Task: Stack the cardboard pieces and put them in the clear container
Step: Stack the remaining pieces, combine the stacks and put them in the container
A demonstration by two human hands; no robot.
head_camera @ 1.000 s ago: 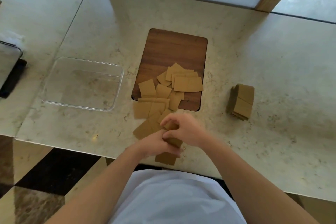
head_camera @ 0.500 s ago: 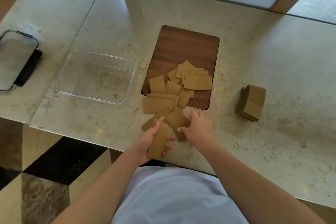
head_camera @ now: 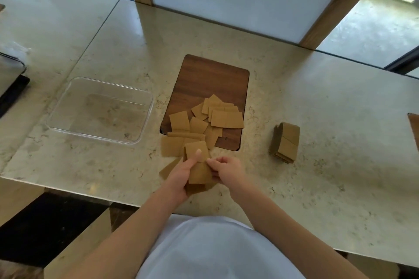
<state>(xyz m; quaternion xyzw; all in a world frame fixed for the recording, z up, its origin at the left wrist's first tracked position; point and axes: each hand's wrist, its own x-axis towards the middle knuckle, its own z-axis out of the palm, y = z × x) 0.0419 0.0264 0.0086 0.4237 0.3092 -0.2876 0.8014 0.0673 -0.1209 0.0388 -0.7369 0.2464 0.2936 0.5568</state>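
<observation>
**Cardboard pieces: partial stack in left hand, loose pile just beyond**

Cardboard pieces in hand (head_camera: 199,171): a small sheaf held over the near counter edge, long axis running away from the body, tilted slightly. Left hand (head_camera: 181,176) is closed around it from the left, thumb pressed on the top face. Right hand (head_camera: 226,171) sits at the sheaf's right edge, fingertips pinched on it; whether it is adding a fresh piece or only squaring edges I cannot tell.

Loose pieces (head_camera: 204,120): scattered and overlapping, directly ahead of both hands, half on the wooden board (head_camera: 210,79), half on the counter (head_camera: 317,108). The nearest ones touch or lie under the held sheaf. One piece (head_camera: 169,169) lies just left of the left hand.

Finished stack (head_camera: 285,142): well apart to the right, nearer the right hand.

Clear container (head_camera: 99,108): empty, forward and left, nearer the left hand.

Judgement: stacking is mid-way; the next pick is a short forward reach, likely by the right hand.
</observation>
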